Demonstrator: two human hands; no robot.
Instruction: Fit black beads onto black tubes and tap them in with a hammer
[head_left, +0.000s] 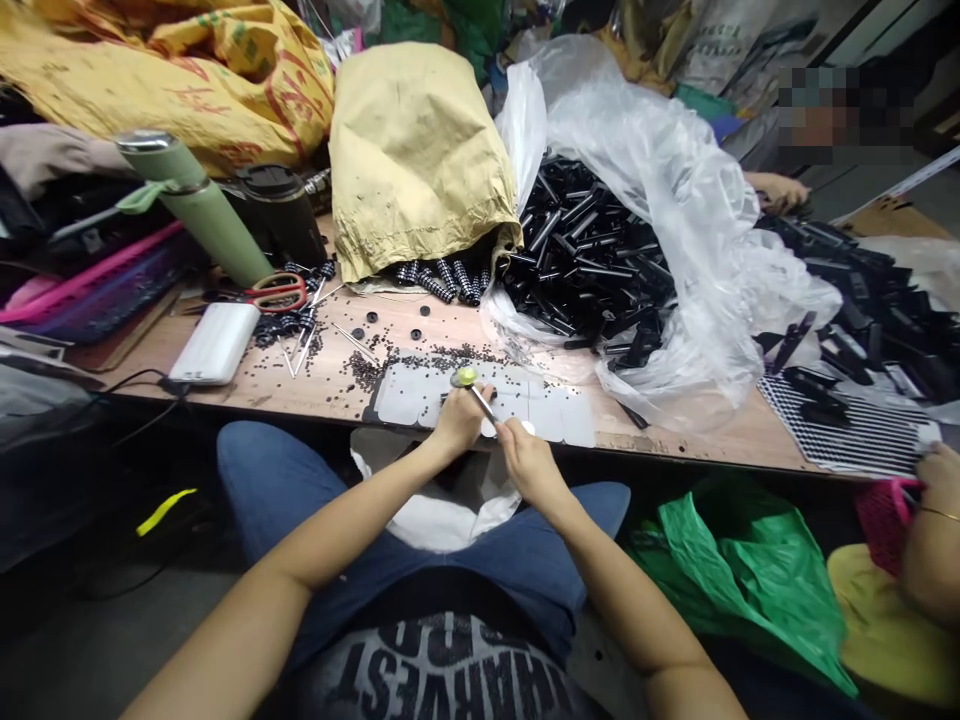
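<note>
My right hand [529, 460] is closed around the metal handle of a small hammer [486, 405]. Its yellow-tipped head [466, 377] lies just above my left hand [459, 420]. The left fingers are curled down at the near edge of a pale grey plate [555, 410] on the bench. Whatever they pinch is mostly hidden; a little black shows beside them. Tiny dark beads or rings [472, 355] are strewn along the plate's far edge.
A clear plastic bag [660, 190] spills black parts [592, 250]. Ribbed black pieces [450, 280] stick out of a yellow sack [420, 150]. Scissors [281, 291], a white power bank [215, 343] and a green flask [217, 220] sit left. Another person's hand [937, 480] is at far right.
</note>
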